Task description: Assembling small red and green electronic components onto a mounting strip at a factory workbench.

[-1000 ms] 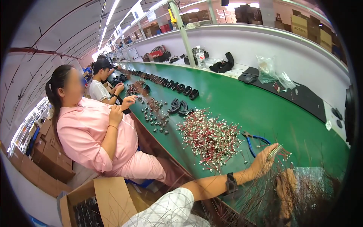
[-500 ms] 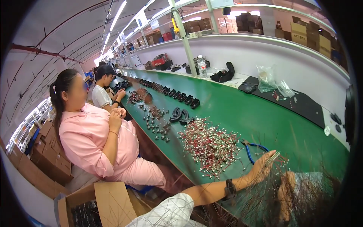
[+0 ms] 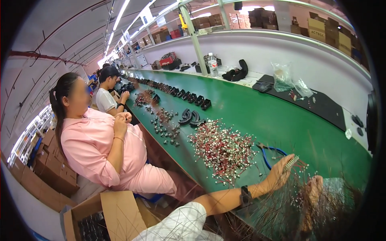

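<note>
My left hand (image 3: 280,173), with a dark band on its wrist, grips a row of small pale connectors with red wires (image 3: 294,162). The wires hang from its fingertips towards my right hand. Strands of hair partly cover my right hand (image 3: 315,188), whose fingers are curled closed; what they hold, if anything, is hidden. Just beyond my left hand lie blue-handled pliers (image 3: 265,158). To the left spreads a big heap of small white-ended parts with red wires (image 3: 221,150). A few more red-wired pieces (image 3: 298,197) are below my hands, blurred behind the hair.
Curved black ribbed parts (image 3: 189,117) and scattered small metal parts (image 3: 163,126) lie past the heap. A row of black housings (image 3: 187,95) runs along the green bench (image 3: 249,108). A person in pink (image 3: 100,140) sits at left, near an open carton (image 3: 120,209). A black mat (image 3: 321,114) lies at the back right.
My right hand has risen and its curled fingers show more plainly beside the hanging wires. My left hand keeps its hold on the connectors, shifted only slightly. The view has tilted a little.
</note>
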A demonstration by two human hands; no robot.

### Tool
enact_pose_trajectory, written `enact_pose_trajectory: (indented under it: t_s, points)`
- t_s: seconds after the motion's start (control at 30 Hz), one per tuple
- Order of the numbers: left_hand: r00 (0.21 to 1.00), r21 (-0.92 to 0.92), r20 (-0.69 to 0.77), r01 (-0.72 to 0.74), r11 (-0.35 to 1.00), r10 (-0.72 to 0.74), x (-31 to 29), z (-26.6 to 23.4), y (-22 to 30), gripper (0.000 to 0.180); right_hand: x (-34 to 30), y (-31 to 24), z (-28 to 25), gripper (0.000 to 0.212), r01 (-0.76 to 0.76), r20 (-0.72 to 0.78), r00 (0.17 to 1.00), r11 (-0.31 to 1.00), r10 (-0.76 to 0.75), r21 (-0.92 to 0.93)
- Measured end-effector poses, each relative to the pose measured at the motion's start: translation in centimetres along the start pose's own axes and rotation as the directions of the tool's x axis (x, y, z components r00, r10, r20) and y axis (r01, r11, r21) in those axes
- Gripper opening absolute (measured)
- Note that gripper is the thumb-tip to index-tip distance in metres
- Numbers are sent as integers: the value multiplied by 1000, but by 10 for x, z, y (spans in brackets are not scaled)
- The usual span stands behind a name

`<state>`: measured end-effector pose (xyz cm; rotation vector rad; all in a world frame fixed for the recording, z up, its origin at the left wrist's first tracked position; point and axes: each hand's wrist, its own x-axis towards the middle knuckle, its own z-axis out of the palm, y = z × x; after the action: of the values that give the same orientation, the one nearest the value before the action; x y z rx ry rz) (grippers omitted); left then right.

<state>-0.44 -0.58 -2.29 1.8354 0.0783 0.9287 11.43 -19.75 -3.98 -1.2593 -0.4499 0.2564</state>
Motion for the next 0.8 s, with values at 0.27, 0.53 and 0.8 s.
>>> enact_pose_trajectory:
  t_s: [0.27, 0.53, 0.8]
  points:
    - [999, -43, -8, 52, 998, -52, 3, 21, 16, 48, -20, -18, -16, 13, -156, -59, 987, 984, 151, -89]
    - [974, -189, -7, 222, 956, -228, 6, -12, 22, 47, -25, -41, 45, 11, 87, 155, 987, 962, -47, -260]
    - [969, -225, 38, 245, 943, -242, 2, 4, 18, 49, -34, -52, 36, 14, 54, 218, 976, 976, -8, -210]
